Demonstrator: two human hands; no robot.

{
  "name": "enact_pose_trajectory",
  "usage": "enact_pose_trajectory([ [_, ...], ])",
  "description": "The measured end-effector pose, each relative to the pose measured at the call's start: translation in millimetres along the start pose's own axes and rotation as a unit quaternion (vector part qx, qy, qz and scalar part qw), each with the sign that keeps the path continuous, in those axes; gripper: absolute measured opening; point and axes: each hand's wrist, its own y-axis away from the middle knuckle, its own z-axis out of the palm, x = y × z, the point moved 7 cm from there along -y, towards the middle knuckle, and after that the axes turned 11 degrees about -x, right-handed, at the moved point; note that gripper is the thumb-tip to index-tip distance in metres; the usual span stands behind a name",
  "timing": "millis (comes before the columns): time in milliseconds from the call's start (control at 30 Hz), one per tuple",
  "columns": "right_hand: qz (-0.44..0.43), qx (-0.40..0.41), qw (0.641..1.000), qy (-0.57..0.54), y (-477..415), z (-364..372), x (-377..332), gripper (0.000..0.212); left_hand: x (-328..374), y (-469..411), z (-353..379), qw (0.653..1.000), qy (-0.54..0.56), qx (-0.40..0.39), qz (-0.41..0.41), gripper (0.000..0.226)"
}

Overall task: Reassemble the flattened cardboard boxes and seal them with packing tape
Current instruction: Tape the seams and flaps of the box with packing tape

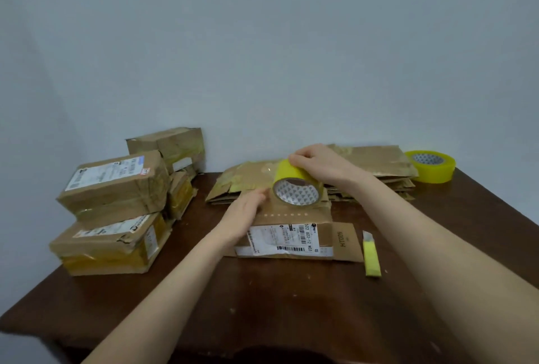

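Observation:
A small cardboard box (291, 235) with a white shipping label stands at the table's middle, one flap lying open to the right. On top of it a yellow tape roll (296, 188) stands on edge. My right hand (315, 162) grips the roll from above, fingers curled over its top. My left hand (246, 212) lies flat against the box's top left, fingertips next to the roll. Behind the box a pile of flattened boxes (376, 168) lies on the table.
Several taped-up boxes (116, 188) are stacked at the left on the dark wooden table (291, 305). A second yellow tape roll (431, 165) lies at the back right. A yellow box cutter (371, 255) lies right of the box. A grey wall is behind.

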Motion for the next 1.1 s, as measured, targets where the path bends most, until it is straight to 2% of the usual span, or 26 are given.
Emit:
enact_pose_trajectory([
  [67,0.012,-0.021,1.000,0.014,-12,9,1,0.037,-3,0,-10,0.971,0.229,0.064,-0.019,0.047],
  [133,0.021,-0.023,0.999,0.030,-20,11,4,0.039,-2,-6,-17,0.953,0.283,0.099,-0.036,0.047],
  [267,0.012,-0.028,0.997,0.064,-27,15,-3,0.038,12,-15,-23,0.958,0.249,0.143,-0.022,0.034],
  [333,0.003,-0.036,0.998,0.041,-24,14,-1,0.028,13,-17,-28,0.965,0.193,0.174,-0.026,0.026],
  [367,0.003,-0.050,0.999,0.016,-19,14,3,0.029,12,-16,-31,0.966,0.172,0.191,-0.031,0.024],
  [433,0.006,-0.079,0.996,-0.030,-11,15,18,0.043,7,-15,-36,0.964,0.152,0.213,-0.049,0.027],
  [500,0.006,-0.061,0.996,-0.058,-5,14,37,0.053,2,-13,-36,0.966,0.123,0.219,-0.063,0.030],
  [633,-0.029,0.003,0.995,-0.095,-6,10,44,0.044,4,-8,-32,0.970,0.008,0.231,-0.076,0.029],
  [733,-0.053,0.017,0.998,-0.039,-8,4,33,0.043,1,-4,-33,0.968,-0.012,0.236,-0.089,0.032],
  [833,-0.051,0.013,0.998,0.040,-11,-1,28,0.050,-9,1,-45,0.961,0.018,0.259,-0.095,0.032],
  [967,-0.034,-0.003,0.995,0.098,-18,4,14,0.062,-13,7,-54,0.954,-0.016,0.283,-0.100,0.035],
  [1100,-0.011,-0.008,0.978,0.206,-21,3,4,0.057,-28,12,-64,0.943,-0.024,0.308,-0.127,0.033],
])
